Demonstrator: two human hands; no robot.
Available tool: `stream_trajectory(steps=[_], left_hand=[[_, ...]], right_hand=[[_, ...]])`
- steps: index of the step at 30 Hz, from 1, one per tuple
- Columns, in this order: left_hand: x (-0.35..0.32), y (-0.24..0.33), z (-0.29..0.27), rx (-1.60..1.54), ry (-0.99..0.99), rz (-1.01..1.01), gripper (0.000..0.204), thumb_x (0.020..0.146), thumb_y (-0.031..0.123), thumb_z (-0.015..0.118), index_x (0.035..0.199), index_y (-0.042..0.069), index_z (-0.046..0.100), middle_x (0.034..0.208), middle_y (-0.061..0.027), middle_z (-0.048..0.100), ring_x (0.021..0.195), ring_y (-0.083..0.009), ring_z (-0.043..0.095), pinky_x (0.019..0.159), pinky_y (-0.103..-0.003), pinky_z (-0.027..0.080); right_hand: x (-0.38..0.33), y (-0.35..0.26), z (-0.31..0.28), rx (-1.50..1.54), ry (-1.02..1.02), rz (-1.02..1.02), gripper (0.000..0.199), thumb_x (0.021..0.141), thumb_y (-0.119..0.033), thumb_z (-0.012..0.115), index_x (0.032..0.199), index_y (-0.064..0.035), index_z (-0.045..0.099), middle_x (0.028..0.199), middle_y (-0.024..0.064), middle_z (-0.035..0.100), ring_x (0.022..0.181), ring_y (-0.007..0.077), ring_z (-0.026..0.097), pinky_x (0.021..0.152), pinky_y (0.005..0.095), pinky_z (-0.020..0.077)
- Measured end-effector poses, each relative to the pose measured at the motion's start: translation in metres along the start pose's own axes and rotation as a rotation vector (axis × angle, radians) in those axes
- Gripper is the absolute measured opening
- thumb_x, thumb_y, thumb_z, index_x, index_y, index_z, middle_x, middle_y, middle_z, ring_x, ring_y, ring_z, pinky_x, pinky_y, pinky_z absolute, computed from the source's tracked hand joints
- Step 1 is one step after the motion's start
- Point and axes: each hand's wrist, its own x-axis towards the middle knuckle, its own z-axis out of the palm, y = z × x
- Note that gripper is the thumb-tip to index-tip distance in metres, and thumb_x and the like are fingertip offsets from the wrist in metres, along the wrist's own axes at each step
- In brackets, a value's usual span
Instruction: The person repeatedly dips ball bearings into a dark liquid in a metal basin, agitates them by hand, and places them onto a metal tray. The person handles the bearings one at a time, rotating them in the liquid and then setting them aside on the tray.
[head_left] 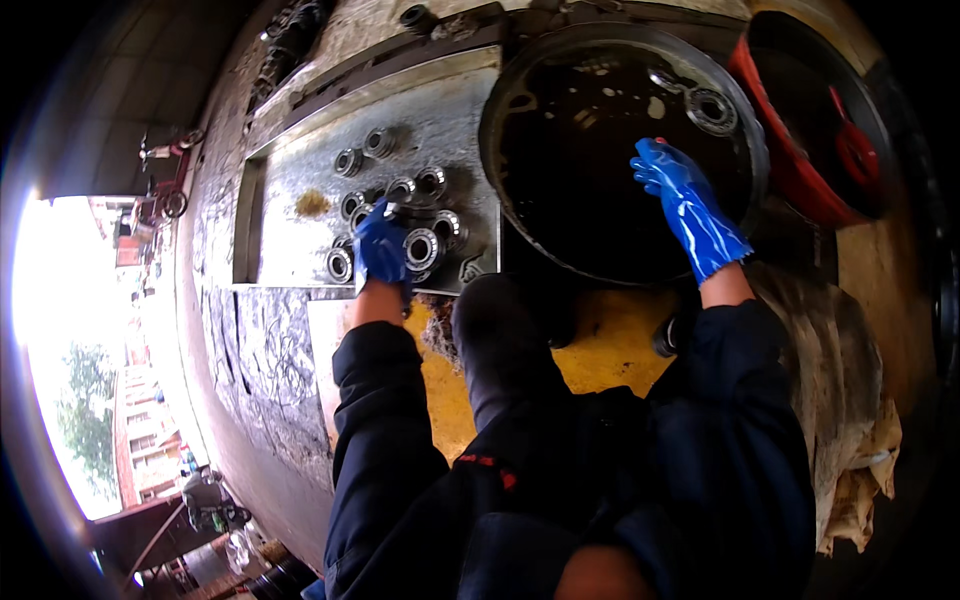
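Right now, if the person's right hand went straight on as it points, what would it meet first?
Probably the dark liquid in the round tub; should the gloved right hand pass above it, the tub's far rim. How high the hand hangs is unclear.

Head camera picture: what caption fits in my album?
Two blue gloves at work: the left hand among metal rings in a tray, the right hand over a tub of dark liquid.

On rimmed metal tray: metal rings, mostly clustered toward near edge, two farther back; brown stain leftward.
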Motion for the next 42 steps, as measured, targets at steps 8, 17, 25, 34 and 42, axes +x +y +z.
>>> stream_trajectory(steps=[8,17,25,34,42], left_hand=[[0.0,0.054,0.048,-0.521,-0.105,-0.005,0.046,0.103,0.008,0.049,0.146,-0.009,0.041,0.141,-0.0235,0.055,0.124,-0.0324,0.061,0.103,-0.037,0.053],[0.038,0.179,0.156,-1.288,-0.12,-0.577,0.051,0.108,0.026,0.044,0.147,-0.006,0.04,0.15,-0.0245,0.047,0.135,-0.0371,0.051,0.116,-0.047,0.039],[0.046,0.179,0.128,-1.513,-0.04,-0.493,0.051,0.108,0.025,0.045,0.146,-0.008,0.04,0.15,-0.0247,0.045,0.14,-0.0372,0.044,0.119,-0.045,0.035],[0.044,0.132,0.138,-1.844,-0.081,-0.278,0.053,0.105,0.025,0.054,0.147,-0.004,0.038,0.149,-0.0279,0.044,0.137,-0.0396,0.047,0.116,-0.048,0.039],[0.053,0.146,0.143,-1.8,-0.141,-0.44,0.05,0.106,0.027,0.053,0.146,-0.001,0.041,0.147,-0.026,0.048,0.133,-0.0394,0.051,0.111,-0.047,0.045]], right_hand=[[-0.026,0.013,-0.015,-0.579,0.265,-0.16,0.053,0.093,-0.051,0.061,0.105,-0.0003,0.072,0.097,0.0156,0.074,0.089,0.0273,0.068,0.081,0.038,0.0499],[0.012,0.079,-0.026,-1.183,0.257,-0.216,0.048,0.084,-0.046,0.063,0.1,-0.0026,0.074,0.1,0.0256,0.071,0.099,0.0431,0.068,0.09,0.0487,0.0521],[-0.007,0.051,0.007,-1.403,0.239,0.028,0.052,0.085,-0.049,0.062,0.111,-0.0055,0.074,0.114,0.0213,0.071,0.111,0.0386,0.066,0.098,0.0475,0.0509],[0.012,0.033,0.021,-1.428,0.404,0.11,0.061,0.085,-0.053,0.062,0.117,-0.0018,0.071,0.122,0.0242,0.068,0.116,0.0387,0.064,0.1,0.0459,0.0511],[0.001,0.027,0.02,-1.707,0.413,0.148,0.067,0.079,-0.05,0.074,0.13,-0.0088,0.058,0.128,0.0162,0.065,0.115,0.0341,0.065,0.096,0.0476,0.0534]])
